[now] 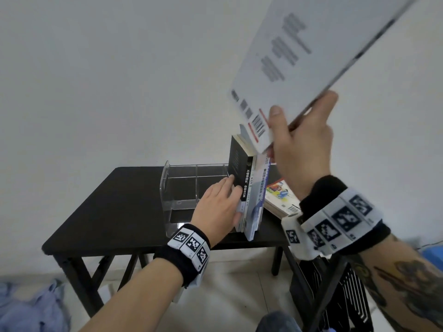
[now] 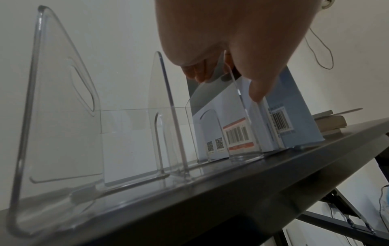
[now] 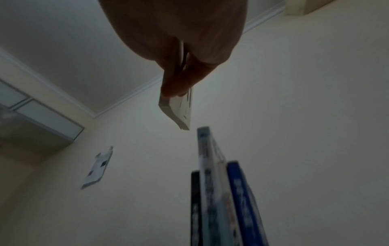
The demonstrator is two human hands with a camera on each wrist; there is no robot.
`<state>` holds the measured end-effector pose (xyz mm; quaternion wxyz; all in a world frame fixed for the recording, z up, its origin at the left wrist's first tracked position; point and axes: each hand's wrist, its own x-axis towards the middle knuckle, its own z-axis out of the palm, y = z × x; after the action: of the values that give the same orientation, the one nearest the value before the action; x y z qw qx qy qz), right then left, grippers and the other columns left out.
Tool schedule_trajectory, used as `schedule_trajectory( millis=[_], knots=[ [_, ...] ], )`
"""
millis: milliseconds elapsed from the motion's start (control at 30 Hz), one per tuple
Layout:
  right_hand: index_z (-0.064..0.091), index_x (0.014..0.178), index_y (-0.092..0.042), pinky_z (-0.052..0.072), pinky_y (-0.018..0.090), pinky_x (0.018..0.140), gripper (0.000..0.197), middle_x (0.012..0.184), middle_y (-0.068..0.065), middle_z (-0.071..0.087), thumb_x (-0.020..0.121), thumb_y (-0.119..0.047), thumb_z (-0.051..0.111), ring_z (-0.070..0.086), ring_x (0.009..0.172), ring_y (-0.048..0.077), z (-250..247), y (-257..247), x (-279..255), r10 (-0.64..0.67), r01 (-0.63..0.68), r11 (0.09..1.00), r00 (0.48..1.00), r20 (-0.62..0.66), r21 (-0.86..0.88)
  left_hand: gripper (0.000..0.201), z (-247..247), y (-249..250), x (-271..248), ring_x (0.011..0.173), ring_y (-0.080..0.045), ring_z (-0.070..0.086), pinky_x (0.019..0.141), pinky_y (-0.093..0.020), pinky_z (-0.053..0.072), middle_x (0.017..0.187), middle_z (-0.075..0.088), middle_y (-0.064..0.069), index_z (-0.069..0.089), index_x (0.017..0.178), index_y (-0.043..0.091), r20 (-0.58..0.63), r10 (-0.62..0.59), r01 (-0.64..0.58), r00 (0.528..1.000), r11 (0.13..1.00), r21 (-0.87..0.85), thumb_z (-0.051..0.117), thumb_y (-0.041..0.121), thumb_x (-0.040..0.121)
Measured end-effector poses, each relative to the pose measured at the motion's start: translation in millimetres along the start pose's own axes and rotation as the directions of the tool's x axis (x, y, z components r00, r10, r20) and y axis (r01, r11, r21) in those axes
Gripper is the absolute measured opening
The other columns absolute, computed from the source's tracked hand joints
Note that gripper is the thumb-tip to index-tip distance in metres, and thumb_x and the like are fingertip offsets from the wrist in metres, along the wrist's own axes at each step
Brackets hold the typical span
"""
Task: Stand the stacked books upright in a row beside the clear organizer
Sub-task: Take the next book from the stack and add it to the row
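A clear organizer (image 1: 182,188) (image 2: 63,116) with upright dividers stands on the black table (image 1: 119,212). Against its right wall, three books stand upright: a black one (image 1: 237,164), a thin one and a pale blue one (image 1: 257,200) (image 2: 294,116) (image 3: 210,191). My left hand (image 1: 220,200) (image 2: 242,50) rests on them, fingers straight along the black cover and thumb on the spines. My right hand (image 1: 303,130) (image 3: 181,41) pinches a corner of a white book (image 1: 311,63) (image 3: 179,113), held tilted in the air above the row. A short stack of books (image 1: 280,197) (image 2: 330,121) lies flat to the right.
A white wall rises close behind the table. The table's front edge (image 2: 252,183) runs just below the organizer. Blue cloth (image 1: 31,307) lies on the floor at left. A dark striped object (image 1: 340,295) stands under the table's right side.
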<state>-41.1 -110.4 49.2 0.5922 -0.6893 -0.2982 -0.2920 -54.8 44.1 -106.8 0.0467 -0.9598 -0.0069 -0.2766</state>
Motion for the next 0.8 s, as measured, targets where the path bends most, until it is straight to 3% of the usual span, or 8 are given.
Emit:
schedule_trajectory(
  millis=[133,267,367,433,533,600,667,800],
  knots=[
    [0.035,0.115,-0.007,0.046,0.034,0.042,0.030,0.068,0.003,0.054,0.099,-0.028,0.050,0.054,0.050,0.017,23.8,17.8,-21.0,0.053,-0.020,0.979,0.986,0.161,-0.201,0.054,-1.9,-0.6,0.1,0.126,-0.033,0.053,0.105,-0.041,0.042,0.138,0.054,-0.022,0.057,0.120,0.007,0.015,-0.002,0.002,1.000,0.999,-0.036,0.078,0.026,0.073],
    [0.041,0.129,-0.008,0.026,0.023,0.041,0.032,0.111,0.016,0.027,0.098,-0.014,0.042,0.027,0.050,0.015,36.1,32.3,-33.9,0.191,0.032,0.811,0.929,0.317,-0.584,0.050,-1.0,-2.0,-0.2,0.131,-0.032,0.049,0.110,-0.040,0.036,0.142,0.050,-0.020,0.057,0.124,0.005,-0.014,-0.013,0.012,1.000,0.996,-0.090,0.072,0.021,0.079],
    [0.041,0.122,-0.003,0.047,0.034,0.058,0.027,0.093,0.013,0.045,0.100,-0.018,0.041,0.049,0.061,0.027,40.1,34.3,-33.8,0.174,0.012,0.860,0.933,0.315,-0.510,0.053,-1.7,-0.9,2.3,0.135,-0.024,0.043,0.114,-0.035,0.032,0.146,0.047,-0.012,0.047,0.133,0.008,-0.002,-0.051,0.049,0.999,0.973,-0.225,0.065,0.025,0.086],
    [0.036,0.120,-0.002,0.048,0.036,0.059,0.029,0.086,0.014,0.059,0.101,-0.023,0.043,0.056,0.064,0.028,45.6,36.1,-35.8,0.092,0.074,0.862,0.950,0.297,-0.501,0.047,-3.6,-0.2,2.8,0.124,-0.019,0.050,0.106,-0.031,0.038,0.133,0.056,-0.004,0.047,0.129,0.012,-0.025,-0.104,0.091,0.994,0.942,-0.322,0.062,0.027,0.087],
    [0.028,0.116,-0.010,0.055,0.042,0.064,0.026,0.096,0.019,0.067,0.101,-0.024,0.043,0.064,0.070,0.036,50.1,40.7,-43.2,0.093,0.100,0.865,0.932,0.352,-0.493,0.042,-15.9,5.4,1.1,0.101,-0.019,0.057,0.089,-0.025,0.041,0.110,0.060,0.000,0.050,0.121,0.012,-0.061,-0.144,0.108,0.988,0.910,-0.400,0.064,0.031,0.086],
    [0.026,0.107,-0.014,0.055,0.045,0.066,0.019,0.098,0.020,0.067,0.101,-0.023,0.041,0.064,0.074,0.038,50.5,43.5,-48.6,0.144,0.070,0.868,0.913,0.383,-0.492,0.057,-21.5,9.1,0.5,0.101,-0.021,0.058,0.088,-0.028,0.042,0.115,0.060,-0.003,0.047,0.132,0.009,-0.063,-0.121,0.087,0.991,0.917,-0.390,0.064,0.034,0.084],
    [0.025,0.102,-0.015,0.049,0.037,0.062,0.016,0.097,0.018,0.066,0.101,-0.020,0.040,0.062,0.072,0.037,53.0,47.3,-54.1,0.197,0.060,0.842,0.892,0.408,-0.536,0.068,-22.9,9.8,0.6,0.104,-0.024,0.058,0.092,-0.034,0.044,0.120,0.059,-0.005,0.042,0.137,0.007,-0.058,-0.090,0.065,0.994,0.935,-0.350,0.059,0.040,0.080],
    [0.030,0.106,-0.012,0.040,0.032,0.059,0.014,0.097,0.014,0.064,0.100,-0.017,0.042,0.067,0.081,0.038,57.3,53.7,-60.9,0.214,0.047,0.839,0.888,0.408,-0.543,0.062,-19.4,2.7,-2.9,0.103,-0.020,0.058,0.090,-0.032,0.040,0.113,0.060,0.001,0.046,0.128,0.011,-0.045,-0.074,0.055,0.996,0.938,-0.341,0.056,0.041,0.074]
  ],
)
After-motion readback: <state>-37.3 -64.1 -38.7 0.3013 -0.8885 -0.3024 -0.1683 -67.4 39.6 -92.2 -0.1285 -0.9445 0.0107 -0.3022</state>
